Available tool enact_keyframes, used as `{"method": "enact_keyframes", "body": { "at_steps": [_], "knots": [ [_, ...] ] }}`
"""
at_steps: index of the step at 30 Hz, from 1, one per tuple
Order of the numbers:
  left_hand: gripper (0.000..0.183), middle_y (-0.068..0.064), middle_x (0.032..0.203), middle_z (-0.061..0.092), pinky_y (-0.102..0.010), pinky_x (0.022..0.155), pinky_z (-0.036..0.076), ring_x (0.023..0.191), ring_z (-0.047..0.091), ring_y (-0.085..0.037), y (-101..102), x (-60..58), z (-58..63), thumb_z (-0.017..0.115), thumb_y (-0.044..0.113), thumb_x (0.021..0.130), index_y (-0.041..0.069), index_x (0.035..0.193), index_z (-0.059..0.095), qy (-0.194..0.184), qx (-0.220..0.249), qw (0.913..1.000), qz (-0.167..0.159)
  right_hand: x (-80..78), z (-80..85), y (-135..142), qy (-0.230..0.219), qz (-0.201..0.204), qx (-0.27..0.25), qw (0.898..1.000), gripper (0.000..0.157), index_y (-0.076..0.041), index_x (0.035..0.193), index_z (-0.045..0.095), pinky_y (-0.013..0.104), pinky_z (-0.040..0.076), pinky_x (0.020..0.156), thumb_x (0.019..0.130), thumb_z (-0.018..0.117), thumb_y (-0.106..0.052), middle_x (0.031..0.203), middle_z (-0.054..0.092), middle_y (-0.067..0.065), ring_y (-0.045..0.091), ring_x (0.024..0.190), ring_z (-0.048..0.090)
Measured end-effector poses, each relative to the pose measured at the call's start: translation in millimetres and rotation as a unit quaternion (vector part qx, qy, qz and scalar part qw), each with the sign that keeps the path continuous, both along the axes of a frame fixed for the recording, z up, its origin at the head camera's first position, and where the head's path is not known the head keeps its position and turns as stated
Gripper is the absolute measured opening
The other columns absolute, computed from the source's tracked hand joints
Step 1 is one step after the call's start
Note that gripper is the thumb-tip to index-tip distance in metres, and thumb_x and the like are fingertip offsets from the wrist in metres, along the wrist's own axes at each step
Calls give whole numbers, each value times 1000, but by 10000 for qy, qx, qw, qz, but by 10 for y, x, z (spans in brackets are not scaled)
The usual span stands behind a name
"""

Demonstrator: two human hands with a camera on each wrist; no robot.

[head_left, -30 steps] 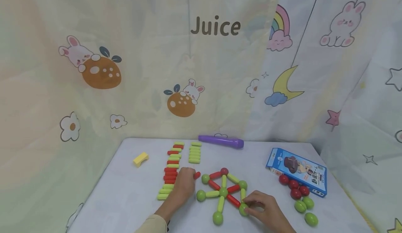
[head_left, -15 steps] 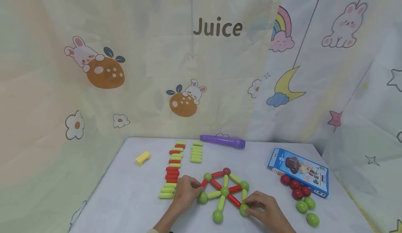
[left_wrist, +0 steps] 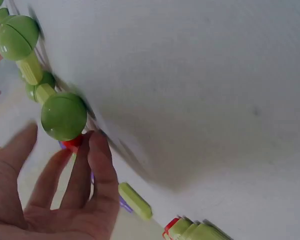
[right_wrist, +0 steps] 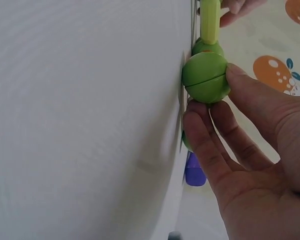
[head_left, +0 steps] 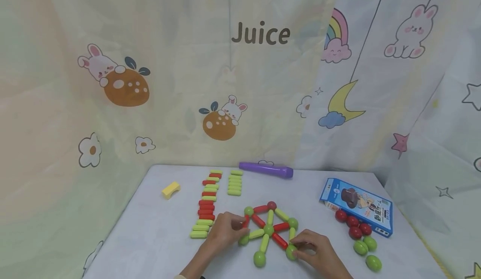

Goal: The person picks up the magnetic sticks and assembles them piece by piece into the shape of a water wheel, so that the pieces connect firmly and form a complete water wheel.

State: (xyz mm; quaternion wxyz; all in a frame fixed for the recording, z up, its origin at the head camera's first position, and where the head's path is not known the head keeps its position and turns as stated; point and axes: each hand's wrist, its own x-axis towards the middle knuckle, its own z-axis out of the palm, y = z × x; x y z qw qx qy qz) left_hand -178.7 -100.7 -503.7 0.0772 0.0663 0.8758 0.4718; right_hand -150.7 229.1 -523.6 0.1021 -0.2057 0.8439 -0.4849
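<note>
A wheel of red and light-green rods joined by balls lies on the table around a green hub ball (head_left: 268, 229). At its left side my left hand (head_left: 224, 232) touches a red rod (head_left: 246, 223) between two green balls. The left wrist view shows the thumb apart from the lower-left green ball (left_wrist: 64, 116), with the fingers at the rod. My right hand (head_left: 317, 245) pinches the lower-right green ball (right_wrist: 206, 77) between thumb and fingers. Another green ball (head_left: 259, 258) ends the light-green rod pointing toward me.
Loose rods (head_left: 206, 207) lie in a column on the left, with a shorter row of light-green rods (head_left: 234, 183) beside it. Elsewhere are a yellow block (head_left: 171, 190), a purple tapered stick (head_left: 266, 170), a blue box (head_left: 357, 206), loose red balls (head_left: 355, 232) and green balls (head_left: 360, 247).
My left hand has brought the red rod from the left into the gap between the two left green balls, and its thumb and fingers have spread. My right hand stays at its ball.
</note>
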Motion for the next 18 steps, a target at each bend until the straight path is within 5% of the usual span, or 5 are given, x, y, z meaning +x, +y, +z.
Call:
{"method": "enact_keyframes", "body": {
  "at_steps": [4,8,15,18],
  "knots": [
    [49,-4,108,82,-31,72,60,90,69,-15,-42,26,11,94,12,83,4,129,78,43,13,9987,-514,5,11,-4,-1,-16,53,10000,26,-12,121,78,20,58,90,96,82,-17,111,74,1,6,95,68],
    [54,-4,111,81,-34,79,61,93,70,-16,-71,32,-30,95,6,79,4,131,77,123,-33,9983,-569,10,14,-4,-24,-18,80,10000,27,-11,122,78,20,58,90,96,82,-17,111,74,1,6,94,68],
    [45,-4,104,80,-37,77,63,92,72,-19,-96,15,-172,94,4,80,2,122,79,151,467,9984,277,14,-3,-12,-36,218,-111,9997,28,-8,124,77,19,58,90,98,80,-19,111,75,1,7,96,69],
    [35,-2,99,78,-35,76,62,89,69,-17,-91,-35,-201,93,5,82,2,115,81,311,545,9958,671,7,-10,-31,244,-16,-257,9994,26,-9,122,77,22,60,88,97,81,-15,109,76,2,9,97,72]
  ]
}}
